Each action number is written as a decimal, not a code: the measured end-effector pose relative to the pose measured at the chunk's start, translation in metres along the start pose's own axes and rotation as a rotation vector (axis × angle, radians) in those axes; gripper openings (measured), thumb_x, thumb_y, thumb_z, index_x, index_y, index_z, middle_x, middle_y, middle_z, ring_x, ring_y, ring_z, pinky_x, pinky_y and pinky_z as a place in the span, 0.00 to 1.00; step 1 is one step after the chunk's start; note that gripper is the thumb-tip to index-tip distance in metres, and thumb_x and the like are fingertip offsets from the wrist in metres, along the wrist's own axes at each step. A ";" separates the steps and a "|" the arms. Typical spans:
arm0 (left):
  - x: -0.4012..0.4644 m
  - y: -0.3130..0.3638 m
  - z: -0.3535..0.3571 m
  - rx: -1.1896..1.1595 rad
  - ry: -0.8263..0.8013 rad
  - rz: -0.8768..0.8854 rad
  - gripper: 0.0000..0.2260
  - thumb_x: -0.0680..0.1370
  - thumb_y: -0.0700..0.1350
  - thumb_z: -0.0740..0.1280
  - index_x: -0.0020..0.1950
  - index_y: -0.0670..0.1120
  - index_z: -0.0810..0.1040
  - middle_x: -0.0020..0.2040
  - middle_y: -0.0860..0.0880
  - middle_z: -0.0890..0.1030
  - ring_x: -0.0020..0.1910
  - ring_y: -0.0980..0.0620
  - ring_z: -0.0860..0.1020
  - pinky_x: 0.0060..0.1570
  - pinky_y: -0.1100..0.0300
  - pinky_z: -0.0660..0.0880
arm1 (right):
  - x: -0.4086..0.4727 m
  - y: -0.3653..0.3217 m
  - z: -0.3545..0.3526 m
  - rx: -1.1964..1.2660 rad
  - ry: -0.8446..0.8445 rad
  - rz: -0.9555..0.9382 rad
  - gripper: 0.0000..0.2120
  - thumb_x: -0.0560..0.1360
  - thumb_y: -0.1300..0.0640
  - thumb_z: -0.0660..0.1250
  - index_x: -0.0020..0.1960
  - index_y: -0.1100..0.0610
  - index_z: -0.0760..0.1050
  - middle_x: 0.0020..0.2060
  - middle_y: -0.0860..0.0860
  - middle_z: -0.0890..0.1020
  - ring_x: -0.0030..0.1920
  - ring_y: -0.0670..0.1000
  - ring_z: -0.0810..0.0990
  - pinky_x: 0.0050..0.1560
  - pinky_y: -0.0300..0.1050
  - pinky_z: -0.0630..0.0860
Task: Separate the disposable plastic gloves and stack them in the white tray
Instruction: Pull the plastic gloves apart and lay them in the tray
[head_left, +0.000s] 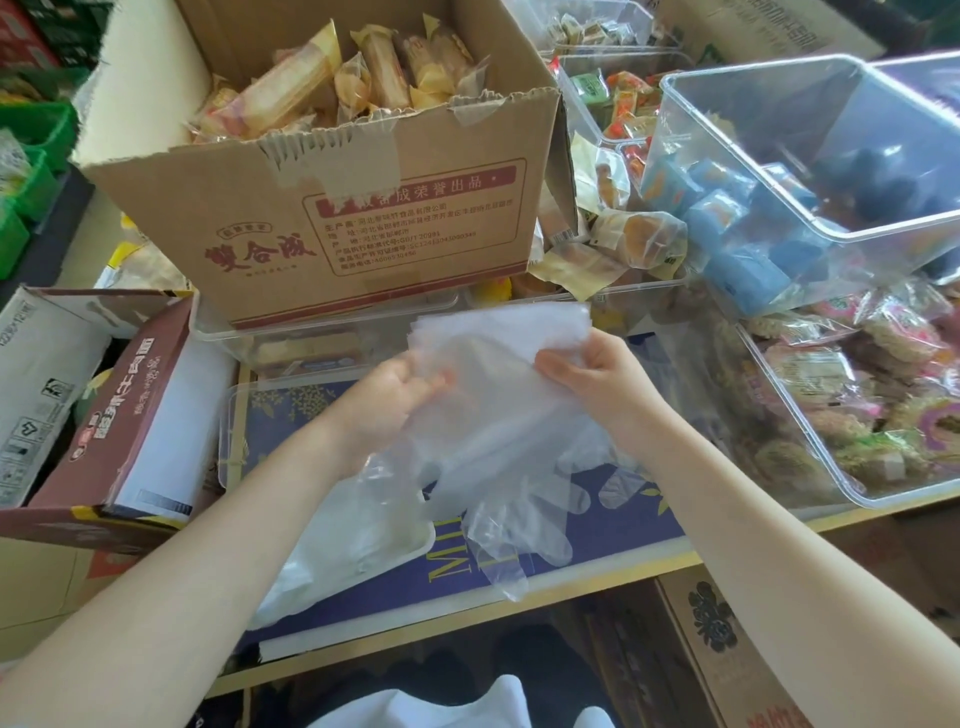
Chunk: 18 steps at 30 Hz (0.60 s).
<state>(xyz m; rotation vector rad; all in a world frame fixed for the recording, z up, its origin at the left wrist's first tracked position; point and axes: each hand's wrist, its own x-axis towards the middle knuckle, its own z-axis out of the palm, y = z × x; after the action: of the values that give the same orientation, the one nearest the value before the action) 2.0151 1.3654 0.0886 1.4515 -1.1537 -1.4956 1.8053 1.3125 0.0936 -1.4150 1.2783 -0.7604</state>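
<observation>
Surface: dark blue board with gold print and a yellow edge. Directly on it: white tray at front left, clear bin of snack packs on right, clear tub at back carrying cardboard box

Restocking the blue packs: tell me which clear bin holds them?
The tilted clear bin at upper right, propped above the others; the flat bin below it holds pink-wrapped snacks.
</observation>
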 end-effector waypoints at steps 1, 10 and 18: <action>-0.001 -0.001 -0.001 0.063 -0.088 0.001 0.04 0.78 0.45 0.63 0.51 0.51 0.77 0.42 0.58 0.82 0.43 0.58 0.79 0.41 0.68 0.72 | 0.001 0.000 -0.004 0.021 0.009 -0.004 0.04 0.75 0.59 0.68 0.46 0.60 0.79 0.43 0.61 0.83 0.42 0.54 0.79 0.46 0.52 0.75; 0.001 -0.014 -0.001 -0.036 -0.527 -0.306 0.13 0.67 0.55 0.75 0.41 0.46 0.81 0.35 0.46 0.79 0.33 0.49 0.78 0.36 0.60 0.75 | 0.014 0.005 -0.040 0.142 -0.011 -0.044 0.06 0.74 0.62 0.69 0.50 0.61 0.79 0.40 0.51 0.84 0.41 0.50 0.81 0.46 0.48 0.77; 0.013 -0.005 0.022 0.440 -0.260 -0.273 0.12 0.73 0.58 0.66 0.48 0.53 0.81 0.42 0.55 0.82 0.45 0.54 0.79 0.51 0.64 0.72 | 0.025 0.015 -0.060 -0.044 -0.036 -0.072 0.03 0.76 0.60 0.67 0.46 0.55 0.79 0.39 0.49 0.81 0.37 0.44 0.78 0.42 0.42 0.73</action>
<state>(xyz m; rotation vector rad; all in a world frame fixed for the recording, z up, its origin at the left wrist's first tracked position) 1.9921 1.3566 0.0788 1.8024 -1.5672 -1.7290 1.7513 1.2736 0.0910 -1.5100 1.2284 -0.7553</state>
